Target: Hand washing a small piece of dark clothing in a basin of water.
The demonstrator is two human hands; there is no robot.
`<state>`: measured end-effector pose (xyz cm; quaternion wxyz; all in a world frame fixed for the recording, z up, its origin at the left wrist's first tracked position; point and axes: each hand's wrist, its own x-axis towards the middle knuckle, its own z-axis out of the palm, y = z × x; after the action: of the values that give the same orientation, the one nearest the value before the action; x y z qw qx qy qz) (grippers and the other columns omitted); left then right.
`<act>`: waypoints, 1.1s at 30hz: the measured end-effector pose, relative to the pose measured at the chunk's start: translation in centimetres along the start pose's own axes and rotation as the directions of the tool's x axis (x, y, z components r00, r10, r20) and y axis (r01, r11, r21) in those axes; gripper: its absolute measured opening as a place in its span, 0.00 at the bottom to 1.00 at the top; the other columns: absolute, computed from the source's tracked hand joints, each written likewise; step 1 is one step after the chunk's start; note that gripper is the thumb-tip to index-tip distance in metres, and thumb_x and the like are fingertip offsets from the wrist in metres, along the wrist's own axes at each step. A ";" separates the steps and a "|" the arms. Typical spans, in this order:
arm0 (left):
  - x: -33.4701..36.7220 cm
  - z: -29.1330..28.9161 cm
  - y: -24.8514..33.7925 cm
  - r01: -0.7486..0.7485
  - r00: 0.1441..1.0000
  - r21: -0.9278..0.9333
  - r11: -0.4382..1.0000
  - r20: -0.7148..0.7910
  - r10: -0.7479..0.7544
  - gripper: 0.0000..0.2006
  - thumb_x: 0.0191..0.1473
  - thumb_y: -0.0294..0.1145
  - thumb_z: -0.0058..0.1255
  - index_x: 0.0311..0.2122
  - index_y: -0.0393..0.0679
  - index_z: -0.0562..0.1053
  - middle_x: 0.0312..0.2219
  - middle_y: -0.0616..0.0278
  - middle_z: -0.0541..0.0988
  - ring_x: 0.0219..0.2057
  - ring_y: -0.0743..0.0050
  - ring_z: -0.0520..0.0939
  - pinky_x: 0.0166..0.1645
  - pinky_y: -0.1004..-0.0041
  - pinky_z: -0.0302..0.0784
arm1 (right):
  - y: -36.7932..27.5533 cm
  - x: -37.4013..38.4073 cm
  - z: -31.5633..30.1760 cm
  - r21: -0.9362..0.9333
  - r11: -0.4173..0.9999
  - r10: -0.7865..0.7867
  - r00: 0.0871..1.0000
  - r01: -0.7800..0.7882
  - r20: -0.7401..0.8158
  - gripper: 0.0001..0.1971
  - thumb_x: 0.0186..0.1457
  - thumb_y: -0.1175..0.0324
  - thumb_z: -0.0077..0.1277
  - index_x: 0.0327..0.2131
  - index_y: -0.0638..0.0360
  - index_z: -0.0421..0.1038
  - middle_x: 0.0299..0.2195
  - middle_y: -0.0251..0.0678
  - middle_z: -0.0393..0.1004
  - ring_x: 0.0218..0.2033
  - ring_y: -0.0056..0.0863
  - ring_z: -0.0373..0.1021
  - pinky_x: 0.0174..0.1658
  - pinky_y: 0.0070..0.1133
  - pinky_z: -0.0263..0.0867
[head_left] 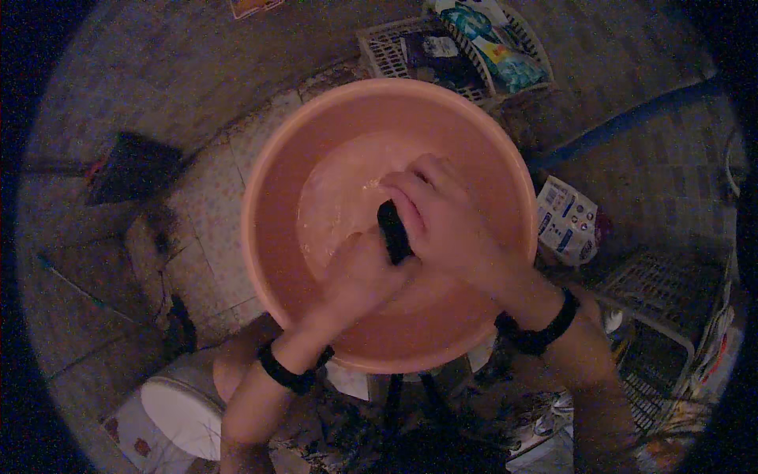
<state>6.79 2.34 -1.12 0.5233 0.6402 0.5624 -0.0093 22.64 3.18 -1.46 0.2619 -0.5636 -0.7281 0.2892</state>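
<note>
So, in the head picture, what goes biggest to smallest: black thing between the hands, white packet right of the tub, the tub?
1. Tub
2. White packet
3. Black thing, going by the part showing

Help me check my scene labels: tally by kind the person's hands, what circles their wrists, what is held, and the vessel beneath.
Bare left hand and bare right hand: 2
Black wristbands: 2
Small black item, material unclear: 1
Large round pinkish-orange basin: 1
Total: 6
</note>
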 end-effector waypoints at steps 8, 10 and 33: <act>0.3 -2.0 -4.6 -0.304 0.930 0.192 0.933 -0.154 0.335 0.17 0.45 0.38 0.56 0.36 0.34 0.75 0.30 0.38 0.79 0.35 0.38 0.80 0.41 0.51 0.75 | 0.4 -0.7 0.3 -0.265 0.794 -0.514 0.837 0.547 0.188 0.29 0.50 0.51 0.49 0.57 0.45 0.64 0.59 0.35 0.63 0.61 0.41 0.57 0.65 0.42 0.47; 0.8 -2.9 -4.8 -0.211 0.975 0.117 0.970 -0.038 0.217 0.18 0.44 0.36 0.60 0.38 0.33 0.76 0.32 0.45 0.81 0.36 0.47 0.82 0.39 0.58 0.78 | 0.1 -0.6 1.2 -0.228 0.843 -0.449 0.871 0.487 0.200 0.30 0.51 0.50 0.47 0.58 0.44 0.62 0.62 0.35 0.59 0.64 0.39 0.52 0.66 0.43 0.44; 0.0 -6.4 -3.4 -0.276 0.896 -0.130 0.952 0.323 0.303 0.18 0.47 0.43 0.57 0.37 0.38 0.77 0.31 0.49 0.81 0.33 0.54 0.82 0.38 0.61 0.77 | 0.4 0.8 3.6 -0.301 0.714 -0.611 0.773 0.632 0.172 0.24 0.49 0.61 0.46 0.53 0.35 0.66 0.52 0.32 0.66 0.55 0.41 0.62 0.55 0.39 0.61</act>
<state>0.59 6.08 -0.42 0.6331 0.6839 0.3622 -0.0187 20.20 3.60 -4.22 0.2199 -0.3137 -0.9211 0.0703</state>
